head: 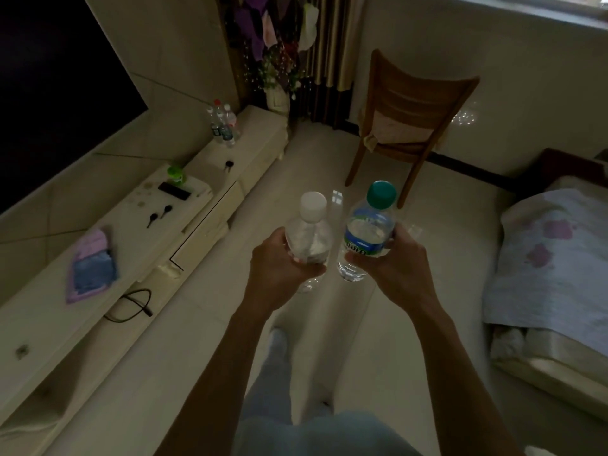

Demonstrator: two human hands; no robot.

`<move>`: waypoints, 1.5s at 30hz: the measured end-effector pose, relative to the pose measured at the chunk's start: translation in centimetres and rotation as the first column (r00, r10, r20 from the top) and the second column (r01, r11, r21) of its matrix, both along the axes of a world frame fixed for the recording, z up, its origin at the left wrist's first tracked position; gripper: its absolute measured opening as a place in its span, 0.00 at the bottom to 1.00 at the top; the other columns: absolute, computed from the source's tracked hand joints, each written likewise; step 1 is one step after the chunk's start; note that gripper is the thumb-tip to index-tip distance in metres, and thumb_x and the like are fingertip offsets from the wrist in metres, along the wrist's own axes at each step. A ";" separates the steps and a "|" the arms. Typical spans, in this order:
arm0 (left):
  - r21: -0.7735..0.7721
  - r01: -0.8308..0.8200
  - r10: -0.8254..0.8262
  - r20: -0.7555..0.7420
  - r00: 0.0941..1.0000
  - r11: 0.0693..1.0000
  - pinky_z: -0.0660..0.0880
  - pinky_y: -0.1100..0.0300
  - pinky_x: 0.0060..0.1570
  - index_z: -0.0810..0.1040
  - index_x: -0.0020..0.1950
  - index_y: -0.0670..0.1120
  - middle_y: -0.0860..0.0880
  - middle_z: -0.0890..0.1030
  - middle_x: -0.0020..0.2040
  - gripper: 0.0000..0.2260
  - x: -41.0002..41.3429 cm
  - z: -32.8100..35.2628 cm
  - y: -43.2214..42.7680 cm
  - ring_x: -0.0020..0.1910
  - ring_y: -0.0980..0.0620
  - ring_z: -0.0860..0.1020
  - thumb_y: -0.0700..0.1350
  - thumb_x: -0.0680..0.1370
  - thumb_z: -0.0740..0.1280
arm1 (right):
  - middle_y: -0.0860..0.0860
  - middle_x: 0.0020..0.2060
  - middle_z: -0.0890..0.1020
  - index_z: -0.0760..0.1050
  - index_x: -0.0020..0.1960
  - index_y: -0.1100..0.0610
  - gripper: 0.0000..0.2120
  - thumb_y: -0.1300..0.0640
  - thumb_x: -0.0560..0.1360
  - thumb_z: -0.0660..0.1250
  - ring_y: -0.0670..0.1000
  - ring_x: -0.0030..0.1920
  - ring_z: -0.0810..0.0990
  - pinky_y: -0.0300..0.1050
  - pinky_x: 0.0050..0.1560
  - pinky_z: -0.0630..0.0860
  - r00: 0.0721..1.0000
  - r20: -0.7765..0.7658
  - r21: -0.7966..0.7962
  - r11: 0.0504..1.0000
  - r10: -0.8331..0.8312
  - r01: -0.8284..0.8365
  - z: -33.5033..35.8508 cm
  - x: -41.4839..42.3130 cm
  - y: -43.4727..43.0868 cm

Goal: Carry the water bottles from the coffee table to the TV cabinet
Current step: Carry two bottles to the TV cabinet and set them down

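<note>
My left hand (279, 263) grips a clear water bottle with a white cap (311, 232), held upright over the floor. My right hand (394, 261) grips a second clear bottle with a green cap and a blue-green label (370, 228). The two bottles are side by side, a small gap between them. To my left runs the long cream TV cabinet (138, 258). At its far end stand three water bottles (223, 125) close together. The coffee table is out of view.
A dark TV screen (56, 93) hangs above the cabinet. On the cabinet lie a pink-blue cloth (92, 268), a black cable (131, 306), a green toy (176, 174) and small dark items. A wooden chair (408, 126) stands ahead; a covered bed or sofa (552, 258) is at right.
</note>
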State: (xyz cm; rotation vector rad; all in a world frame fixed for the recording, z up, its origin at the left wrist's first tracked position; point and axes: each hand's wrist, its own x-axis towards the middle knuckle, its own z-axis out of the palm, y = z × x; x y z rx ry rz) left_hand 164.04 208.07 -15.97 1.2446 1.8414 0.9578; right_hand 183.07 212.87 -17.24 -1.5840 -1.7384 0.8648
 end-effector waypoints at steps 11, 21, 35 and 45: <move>-0.004 0.011 -0.011 0.038 0.999 1.000 0.76 0.62 0.49 0.76 0.60 0.47 0.53 0.82 0.52 0.29 -5.5 -0.5 11.8 0.50 0.56 0.80 0.45 0.62 0.81 | 0.48 0.53 0.83 0.73 0.63 0.54 0.32 0.50 0.63 0.80 0.47 0.49 0.81 0.47 0.51 0.81 0.999 0.038 -0.008 1.000 0.014 -0.014 -0.1 -5.4 11.8; 0.008 0.010 -0.010 0.042 0.999 1.000 0.74 0.67 0.45 0.76 0.60 0.48 0.53 0.83 0.52 0.30 -11.8 0.3 22.9 0.49 0.56 0.80 0.46 0.61 0.81 | 0.44 0.50 0.79 0.72 0.65 0.54 0.32 0.52 0.64 0.80 0.45 0.49 0.79 0.32 0.46 0.74 1.000 0.005 0.019 1.000 0.005 -0.005 1.1 -11.6 22.1; -0.023 -0.034 0.034 0.009 0.999 0.999 0.75 0.60 0.52 0.74 0.63 0.45 0.51 0.81 0.55 0.31 -10.7 -0.4 33.3 0.52 0.53 0.79 0.45 0.63 0.81 | 0.47 0.54 0.82 0.73 0.64 0.54 0.33 0.50 0.62 0.80 0.46 0.51 0.81 0.40 0.50 0.79 0.995 -0.030 0.019 0.996 0.090 -0.090 -0.5 -11.5 34.5; -0.016 -0.237 0.238 0.021 0.971 0.971 0.71 0.70 0.43 0.76 0.60 0.48 0.55 0.82 0.51 0.29 -4.8 1.1 43.5 0.49 0.56 0.79 0.44 0.61 0.81 | 0.48 0.57 0.81 0.72 0.64 0.54 0.33 0.50 0.62 0.80 0.45 0.52 0.80 0.37 0.51 0.78 0.965 -0.028 0.033 0.965 0.262 -0.261 0.5 -6.4 48.5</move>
